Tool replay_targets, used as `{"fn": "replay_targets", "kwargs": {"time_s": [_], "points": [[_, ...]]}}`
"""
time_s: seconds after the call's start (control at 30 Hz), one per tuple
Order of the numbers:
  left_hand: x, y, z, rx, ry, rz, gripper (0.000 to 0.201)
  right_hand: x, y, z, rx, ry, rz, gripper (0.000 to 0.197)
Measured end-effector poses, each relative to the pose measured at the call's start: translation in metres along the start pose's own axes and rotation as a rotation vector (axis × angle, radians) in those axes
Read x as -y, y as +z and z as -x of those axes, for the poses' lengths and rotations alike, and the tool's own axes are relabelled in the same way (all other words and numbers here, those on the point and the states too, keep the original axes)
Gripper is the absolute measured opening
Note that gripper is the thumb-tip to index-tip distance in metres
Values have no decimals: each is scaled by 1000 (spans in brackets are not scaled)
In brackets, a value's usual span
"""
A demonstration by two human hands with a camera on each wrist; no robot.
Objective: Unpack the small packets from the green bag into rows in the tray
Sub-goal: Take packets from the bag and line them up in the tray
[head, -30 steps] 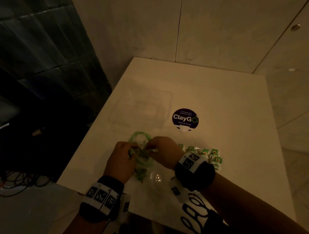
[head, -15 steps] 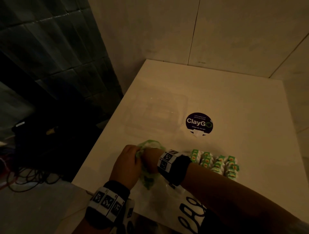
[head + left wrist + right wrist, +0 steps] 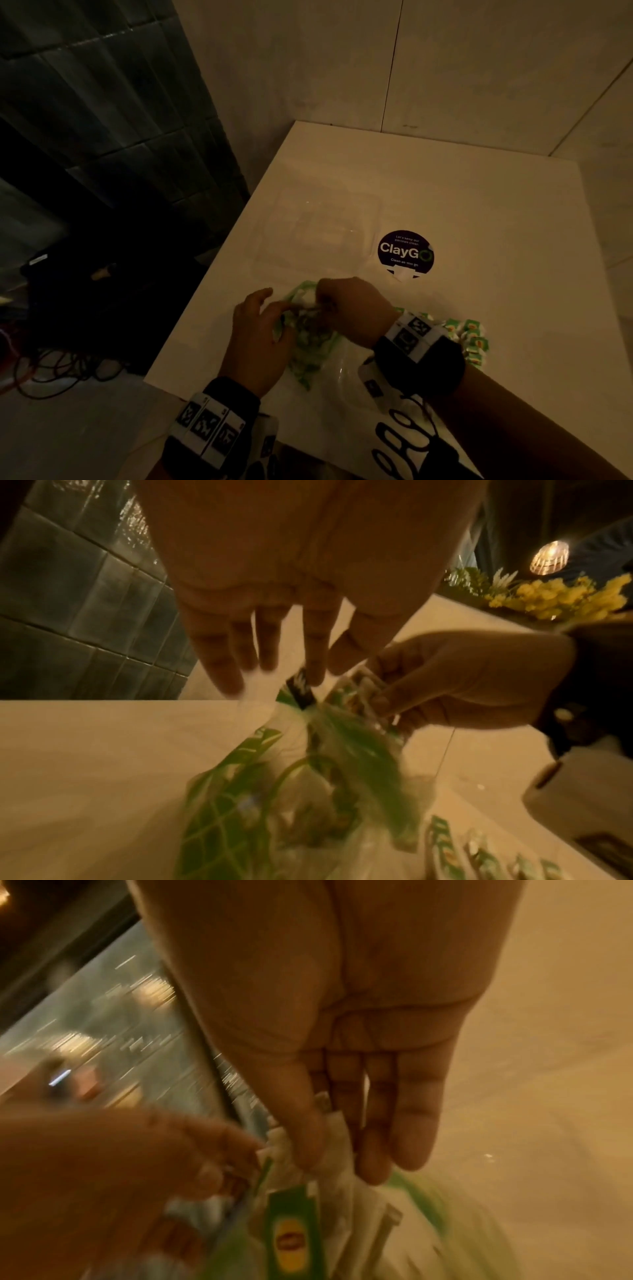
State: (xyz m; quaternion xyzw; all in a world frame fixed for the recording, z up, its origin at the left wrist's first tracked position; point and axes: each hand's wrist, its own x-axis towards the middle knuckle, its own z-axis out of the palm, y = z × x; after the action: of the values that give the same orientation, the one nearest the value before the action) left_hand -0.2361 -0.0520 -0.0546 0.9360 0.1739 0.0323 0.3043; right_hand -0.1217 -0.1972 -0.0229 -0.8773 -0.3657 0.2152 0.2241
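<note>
The green-printed clear bag (image 3: 308, 353) lies near the table's front edge, between my hands. My left hand (image 3: 279, 311) pinches the rim of its mouth, as the right wrist view shows (image 3: 232, 1153). My right hand (image 3: 322, 305) is at the mouth, thumb and fingers pinching a small packet (image 3: 363, 685) there. A green-labelled packet (image 3: 294, 1231) shows just inside the bag. Several small green packets (image 3: 469, 335) lie in rows to the right, behind my right wrist. A clear tray (image 3: 281, 219) sits farther back on the table, faint and with nothing visible in it.
A round dark "ClayGo" sticker (image 3: 406, 253) is on the white table (image 3: 496, 222), right of the clear tray. Another clear plastic piece (image 3: 342, 377) lies under my right forearm. The table's left edge drops to a dark floor with cables (image 3: 51, 370). Walls close the back and right.
Half a second ago my right hand reached down into the bag; now it is up at the mouth with a packet pinched. My left hand has stayed at the bag's rim.
</note>
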Motion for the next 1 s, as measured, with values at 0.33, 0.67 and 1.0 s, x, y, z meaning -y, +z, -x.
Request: {"fn": "replay_targets", "kwargs": {"time_s": [0.33, 0.67, 1.0], "points": [[-83, 0, -1, 589, -513, 1390, 42, -30, -45, 51, 174, -5, -631, 10], [-93, 36, 15, 484, -668, 1755, 43, -44, -41, 85, -179, 76, -259, 17], [-99, 62, 25, 326, -635, 1706, 34, -53, -11, 101, -160, 325, -400, 35]]}}
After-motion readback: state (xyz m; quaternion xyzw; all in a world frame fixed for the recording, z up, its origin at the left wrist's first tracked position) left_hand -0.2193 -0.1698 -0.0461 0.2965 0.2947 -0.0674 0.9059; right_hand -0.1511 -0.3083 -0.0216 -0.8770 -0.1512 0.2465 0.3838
